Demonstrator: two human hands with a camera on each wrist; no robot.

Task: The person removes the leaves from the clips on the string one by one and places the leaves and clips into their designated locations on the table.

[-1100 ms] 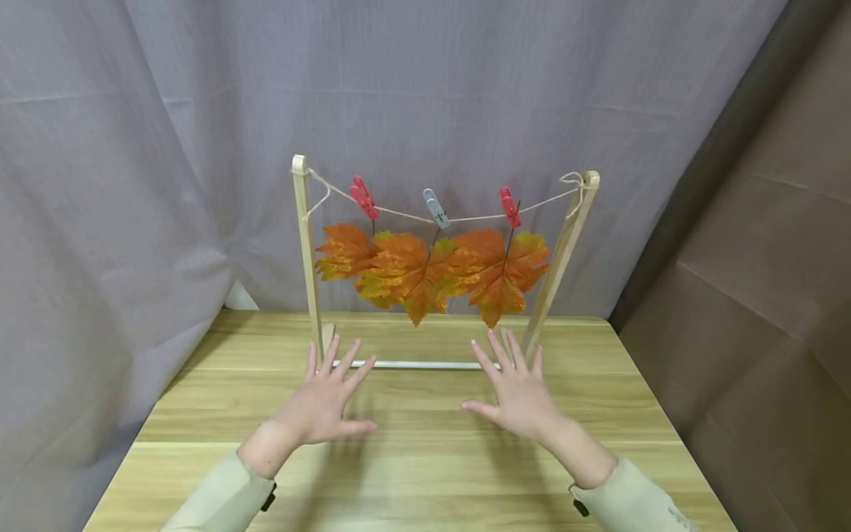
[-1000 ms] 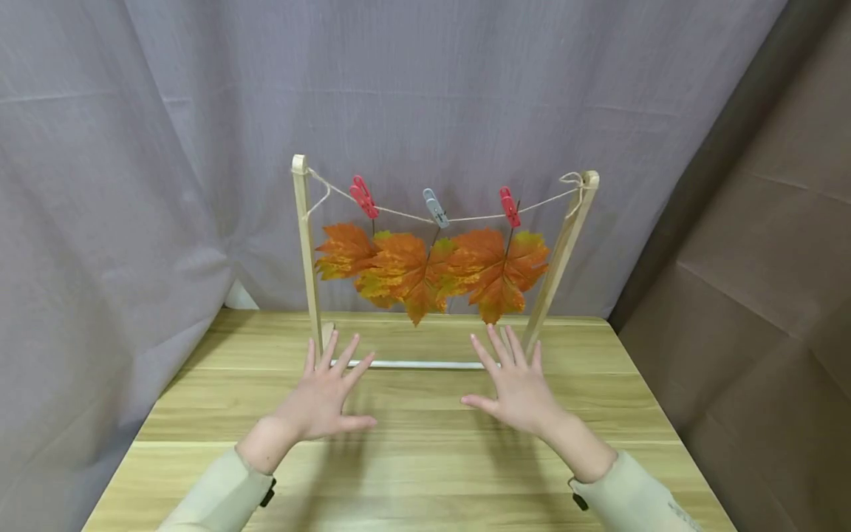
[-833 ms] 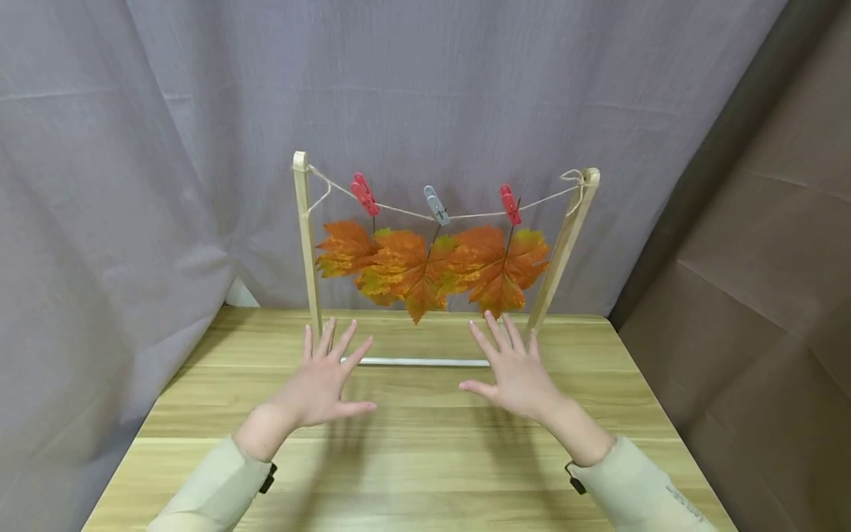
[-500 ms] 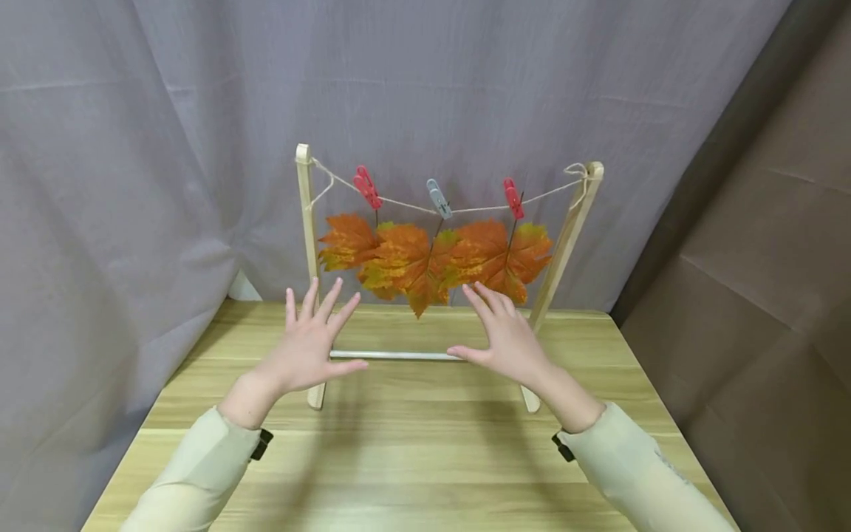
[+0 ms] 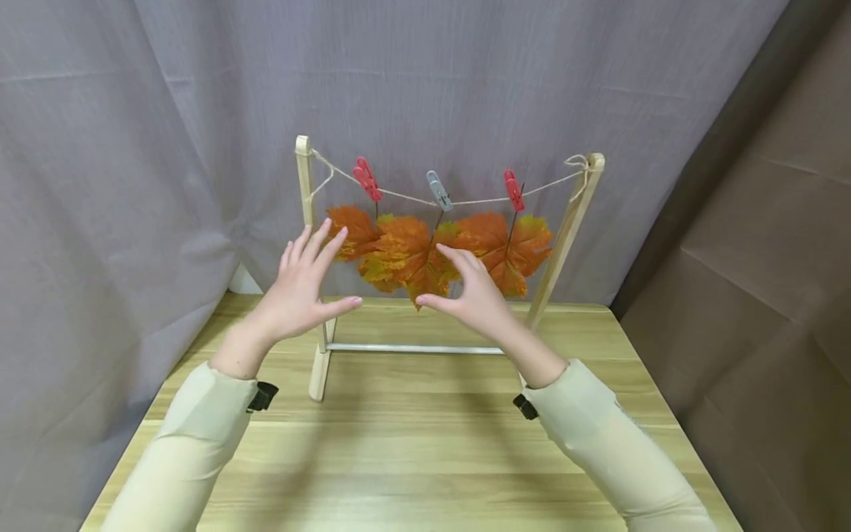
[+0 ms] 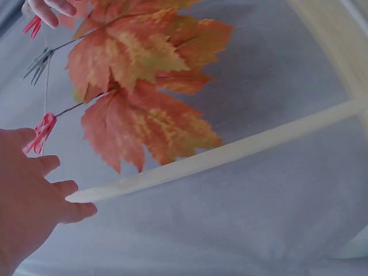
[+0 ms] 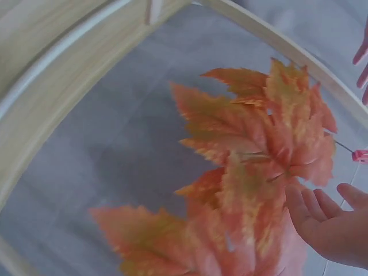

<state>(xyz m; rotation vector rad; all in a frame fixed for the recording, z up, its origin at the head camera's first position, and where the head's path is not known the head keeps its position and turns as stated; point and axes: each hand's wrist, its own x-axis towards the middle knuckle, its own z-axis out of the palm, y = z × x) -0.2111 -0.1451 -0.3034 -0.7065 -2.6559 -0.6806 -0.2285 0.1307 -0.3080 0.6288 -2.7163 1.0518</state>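
Observation:
Three orange maple leaves hang by their stems from a string (image 5: 405,197) tied between two wooden posts. A red clothespin (image 5: 367,179) holds the left leaf (image 5: 354,230), a grey clothespin (image 5: 439,191) the middle leaf (image 5: 407,255), and another red clothespin (image 5: 513,190) the right leaf (image 5: 512,251). My left hand (image 5: 295,292) is raised with fingers spread, in front of the left post (image 5: 305,181) and overlapping the left leaf's edge. My right hand (image 5: 479,299), fingers extended and thumb apart, overlaps the middle and right leaves in the head view. Neither hand holds anything.
The rack's right post (image 5: 565,236) leans outward, and a white rod (image 5: 412,348) joins the two posts low down. A left foot (image 5: 320,375) rests on the wooden table (image 5: 399,458). Grey curtain (image 5: 425,89) hangs behind, with a darker brown one (image 5: 751,295) at right.
Both hands have risen and moved forward from low over the table to the height of the leaves. The right hand has also shifted left. Leaves and clothespins stay hanging.

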